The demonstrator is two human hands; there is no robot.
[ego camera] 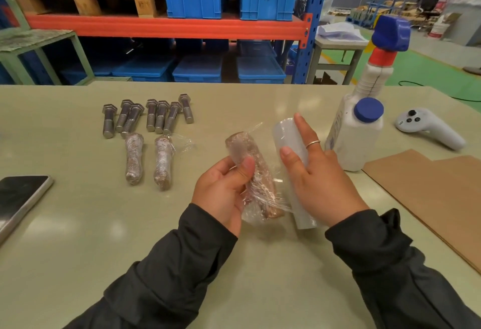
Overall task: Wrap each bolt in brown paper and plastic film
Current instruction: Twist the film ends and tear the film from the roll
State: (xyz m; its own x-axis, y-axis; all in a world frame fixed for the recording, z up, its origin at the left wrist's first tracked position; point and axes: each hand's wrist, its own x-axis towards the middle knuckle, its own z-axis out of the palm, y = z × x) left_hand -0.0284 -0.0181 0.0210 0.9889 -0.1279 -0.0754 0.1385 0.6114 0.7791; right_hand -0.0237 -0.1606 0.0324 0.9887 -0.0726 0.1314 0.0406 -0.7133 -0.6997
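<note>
My left hand (pixel 223 190) grips a bolt wrapped in brown paper (pixel 256 169), thumb pressed on its upper part; clear plastic film stretches round it. That film runs right to a white roll of film (pixel 291 143), which my right hand (pixel 320 180) holds with thumb and fingers round it, index finger straight up along the roll. Two wrapped bolts (pixel 134 158) (pixel 163 162) lie on the table to the left. Behind them several bare steel bolts (pixel 148 116) lie in a row. Sheets of brown paper (pixel 429 193) lie at the right.
A white spray bottle (pixel 361 125) with blue caps stands just right of the roll. A white controller (pixel 429 128) lies beyond it. A phone (pixel 19 198) rests at the table's left edge. Shelving with blue crates stands behind the table.
</note>
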